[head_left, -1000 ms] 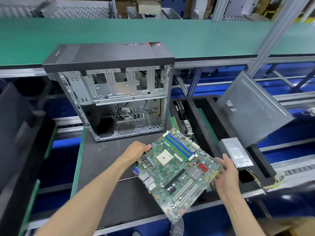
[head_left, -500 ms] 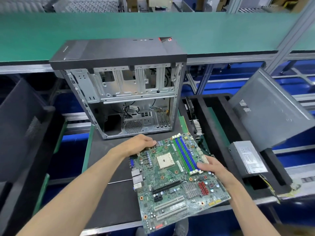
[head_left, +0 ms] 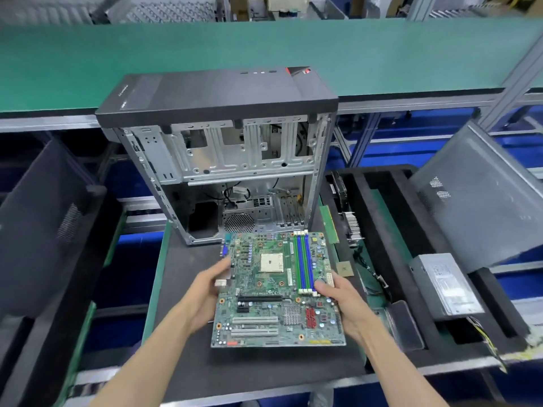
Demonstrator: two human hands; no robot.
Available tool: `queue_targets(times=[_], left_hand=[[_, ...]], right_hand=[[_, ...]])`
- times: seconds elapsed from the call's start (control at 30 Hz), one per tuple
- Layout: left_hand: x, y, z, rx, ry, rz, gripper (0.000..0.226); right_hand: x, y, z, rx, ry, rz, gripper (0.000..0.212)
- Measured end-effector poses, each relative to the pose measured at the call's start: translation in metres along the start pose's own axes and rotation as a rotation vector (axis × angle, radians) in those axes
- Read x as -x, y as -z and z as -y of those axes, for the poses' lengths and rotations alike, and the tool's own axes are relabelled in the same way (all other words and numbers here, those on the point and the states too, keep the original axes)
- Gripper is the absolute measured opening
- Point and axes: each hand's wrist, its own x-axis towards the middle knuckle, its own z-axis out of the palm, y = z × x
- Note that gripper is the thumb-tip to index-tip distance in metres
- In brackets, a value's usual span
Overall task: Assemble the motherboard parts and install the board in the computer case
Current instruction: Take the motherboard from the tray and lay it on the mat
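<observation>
Motherboard (head_left: 276,289) being held face up and roughly level over the dark mat of the table (head_left: 182,362), just near of the open computer case (head_left: 223,160). Left hand (head_left: 210,292) grasping the board's left edge, thumb on top by the rear ports, fingers going underneath. Right hand (head_left: 342,304) grasping the right edge, thumb pressing near the blue and green memory slots (head_left: 304,261). Bare CPU socket (head_left: 271,262) showing near the board's middle, small heatsink (head_left: 291,314) and red connectors toward the near right corner.

Case lying with its open side up, black front panel at the far end, rear fan grille toward the board. Right of the mat, black foam tray (head_left: 390,230) carrying a memory stick (head_left: 329,224), a small square chip (head_left: 344,269) and a grey power supply (head_left: 446,286). Grey side panel (head_left: 482,198) leaning at far right. Green conveyor (head_left: 264,51) running across the far side.
</observation>
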Motion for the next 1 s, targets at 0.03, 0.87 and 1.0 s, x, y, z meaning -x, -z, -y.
queue_targets(times=[0.03, 0.87, 1.0], left_hand=[[0.000, 0.001, 0.006, -0.051, 0.017, -0.062, 0.076], [-0.007, 0.039, 0.018, -0.006, -0.028, -0.248, 0.110], [-0.004, 0.041, 0.019, 0.001, -0.039, -0.247, 0.100]], right_hand=[[-0.006, -0.006, -0.002, 0.016, -0.015, 0.006, 0.065], [-0.045, -0.008, -0.019, 1.343, 0.422, 0.089, 0.008], [-0.055, -0.011, -0.002, 1.237, 0.500, 0.045, 0.022]])
